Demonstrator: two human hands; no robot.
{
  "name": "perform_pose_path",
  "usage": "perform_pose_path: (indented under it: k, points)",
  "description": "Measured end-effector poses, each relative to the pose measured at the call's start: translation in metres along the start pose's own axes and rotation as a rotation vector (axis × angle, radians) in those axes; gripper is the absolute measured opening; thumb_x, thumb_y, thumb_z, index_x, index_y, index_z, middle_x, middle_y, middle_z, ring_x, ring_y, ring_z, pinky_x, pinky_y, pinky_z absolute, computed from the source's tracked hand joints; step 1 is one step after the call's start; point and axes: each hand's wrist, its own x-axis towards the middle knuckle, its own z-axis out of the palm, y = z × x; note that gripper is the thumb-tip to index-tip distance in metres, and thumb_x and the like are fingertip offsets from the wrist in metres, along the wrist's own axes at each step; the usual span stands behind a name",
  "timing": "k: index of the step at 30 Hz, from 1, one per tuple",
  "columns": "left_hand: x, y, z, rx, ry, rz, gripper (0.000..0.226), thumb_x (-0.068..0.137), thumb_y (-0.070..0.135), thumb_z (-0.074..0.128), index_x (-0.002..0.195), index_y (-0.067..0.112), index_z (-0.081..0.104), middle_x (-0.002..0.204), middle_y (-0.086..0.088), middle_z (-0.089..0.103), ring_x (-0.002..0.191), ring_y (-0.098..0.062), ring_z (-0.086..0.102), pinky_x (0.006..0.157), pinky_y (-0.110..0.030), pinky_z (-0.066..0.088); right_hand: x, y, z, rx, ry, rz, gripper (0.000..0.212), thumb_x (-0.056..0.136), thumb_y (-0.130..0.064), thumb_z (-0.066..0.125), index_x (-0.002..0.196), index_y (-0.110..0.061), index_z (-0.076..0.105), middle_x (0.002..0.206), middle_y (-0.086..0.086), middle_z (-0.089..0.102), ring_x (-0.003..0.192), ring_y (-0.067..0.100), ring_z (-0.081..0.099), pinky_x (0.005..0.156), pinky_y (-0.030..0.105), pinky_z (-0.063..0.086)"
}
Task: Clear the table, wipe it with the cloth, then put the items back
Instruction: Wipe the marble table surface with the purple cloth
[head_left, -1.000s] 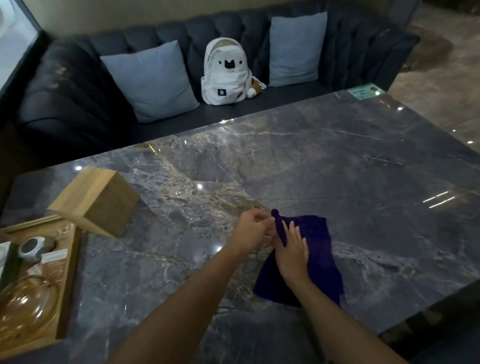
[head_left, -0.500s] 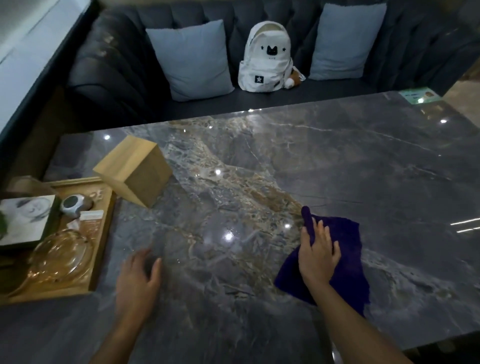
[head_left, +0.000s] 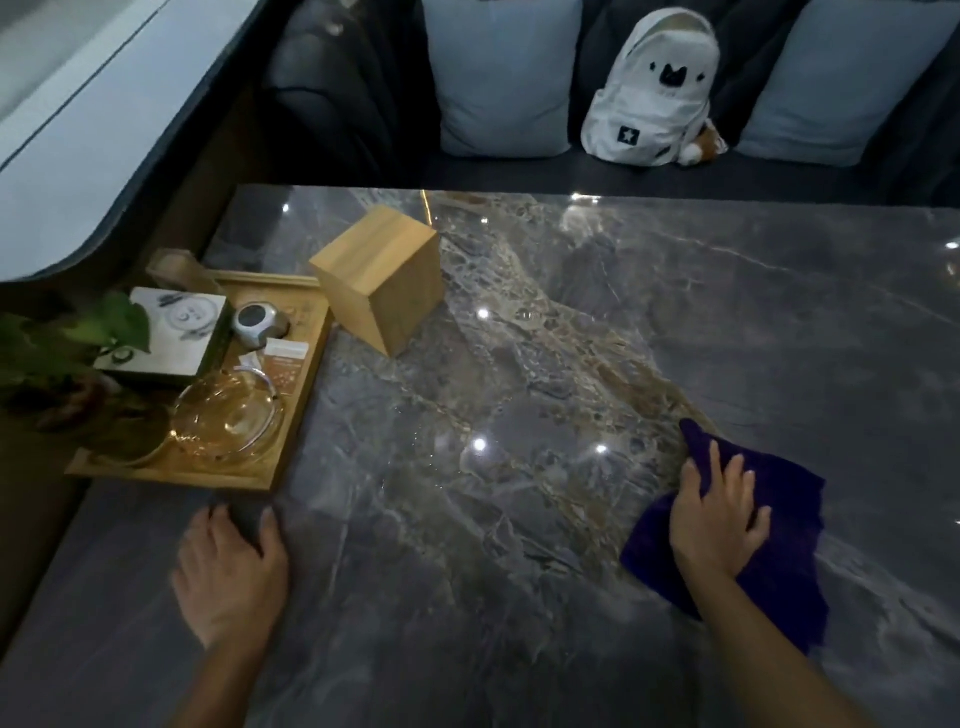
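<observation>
Currently left hand is resting flat and open on the marble surface, grasping nothing. Right hand is pressing open-palmed on the purple cloth. Farther back, wooden tray and wooden box are sitting at left.

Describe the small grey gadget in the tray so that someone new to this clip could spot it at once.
Start at the wooden tray on the left end of the marble table. At its far end, between the white box and the tilted wooden cube, lies the gadget. It is the only rounded silver thing there, with a dark oval face.
</observation>
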Motion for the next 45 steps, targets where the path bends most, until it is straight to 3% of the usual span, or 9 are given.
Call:
perform_pose_path:
  k: [4, 8, 19, 24, 34, 37, 40, 42, 45]
  points:
    - [0.012, -0.014, 0.003, 0.064, -0.018, 0.06, 0.069, 0.092, 0.048, 0.03, 0.146, 0.006, 0.016, 0.156, -0.014, 0.019, 0.144, -0.027, 0.016, 0.116, -0.046, 0.016, -0.004, -0.009, 0.005, -0.047, -0.022, 0.018, 0.052, 0.097, -0.044, 0.017, 0.147, -0.032, 0.006, 0.159, -0.002, 0.0, 0.146, 0.014, -0.003, 0.118, 0.043, -0.005]
    - [0.014, -0.018, 0.007, 0.122, -0.024, 0.103, 0.069, 0.093, 0.049, 0.024, 0.147, 0.01, 0.009, 0.158, -0.012, 0.013, 0.146, -0.023, 0.008, 0.119, -0.04, 0.006, -0.014, -0.029, 0.017, -0.093, -0.027, 0.021, 0.054, 0.097, -0.044, 0.016, 0.147, -0.029, 0.004, 0.159, 0.001, -0.001, 0.146, 0.017, -0.004, 0.118, 0.044, -0.005]
    - [0.014, -0.019, 0.009, 0.141, 0.001, 0.11, 0.067, 0.093, 0.047, 0.027, 0.147, 0.008, 0.015, 0.156, -0.012, 0.019, 0.145, -0.023, 0.014, 0.119, -0.04, 0.009, -0.039, -0.103, 0.061, -0.154, -0.068, -0.066, 0.058, 0.095, -0.048, 0.013, 0.147, -0.028, -0.003, 0.159, 0.003, -0.007, 0.146, 0.02, -0.008, 0.117, 0.047, -0.008]
    - [0.015, -0.019, 0.01, 0.159, 0.013, 0.116, 0.072, 0.089, 0.052, 0.017, 0.146, 0.007, 0.019, 0.155, -0.013, 0.023, 0.144, -0.025, 0.019, 0.118, -0.041, 0.011, -0.055, -0.145, 0.08, -0.179, -0.095, -0.144, 0.059, 0.095, -0.048, 0.011, 0.147, -0.025, -0.003, 0.159, 0.004, -0.007, 0.146, 0.021, -0.008, 0.117, 0.048, -0.009]
    - [0.015, -0.021, 0.013, 0.166, 0.029, 0.114, 0.07, 0.088, 0.049, 0.028, 0.14, 0.004, 0.033, 0.147, -0.017, 0.039, 0.137, -0.03, 0.034, 0.113, -0.046, 0.024, -0.118, -0.18, 0.113, -0.362, -0.13, -0.752, 0.059, 0.094, -0.044, 0.018, 0.147, -0.021, 0.003, 0.159, 0.007, 0.004, 0.146, 0.02, 0.002, 0.118, 0.04, -0.004]
    - [0.015, -0.021, 0.013, 0.168, 0.031, 0.117, 0.069, 0.088, 0.048, 0.028, 0.139, 0.003, 0.036, 0.145, -0.018, 0.041, 0.136, -0.031, 0.036, 0.112, -0.047, 0.025, -0.127, -0.177, 0.111, -0.318, -0.241, -0.894, 0.067, 0.082, -0.049, -0.001, 0.144, -0.026, -0.001, 0.158, -0.002, 0.003, 0.145, 0.011, -0.002, 0.116, 0.031, -0.01]
    - [0.015, -0.021, 0.013, 0.167, 0.033, 0.119, 0.069, 0.087, 0.048, 0.027, 0.138, 0.003, 0.037, 0.145, -0.018, 0.042, 0.136, -0.031, 0.036, 0.112, -0.048, 0.027, -0.133, -0.177, 0.105, -0.14, -0.433, -0.986, 0.053, 0.092, -0.042, 0.014, 0.143, -0.031, 0.011, 0.153, -0.015, 0.006, 0.138, -0.004, -0.004, 0.116, 0.023, -0.008]
    - [0.015, -0.021, 0.012, 0.166, 0.038, 0.126, 0.068, 0.087, 0.048, 0.028, 0.138, 0.003, 0.038, 0.144, -0.019, 0.043, 0.135, -0.032, 0.037, 0.111, -0.049, 0.028, -0.133, -0.179, 0.101, 0.074, -0.602, -0.874, 0.042, 0.098, -0.029, 0.033, 0.14, -0.03, 0.034, 0.15, -0.017, 0.022, 0.138, -0.003, 0.008, 0.117, 0.023, 0.0]
    - [0.016, -0.021, 0.012, 0.158, 0.05, 0.132, 0.068, 0.087, 0.047, 0.03, 0.136, 0.002, 0.039, 0.143, -0.019, 0.044, 0.134, -0.033, 0.039, 0.11, -0.05, 0.029, -0.126, -0.19, 0.085, 0.685, -0.811, -0.264, 0.027, 0.095, -0.018, 0.043, 0.113, -0.014, 0.063, 0.126, 0.002, 0.059, 0.126, 0.017, 0.046, 0.108, 0.02, 0.032]
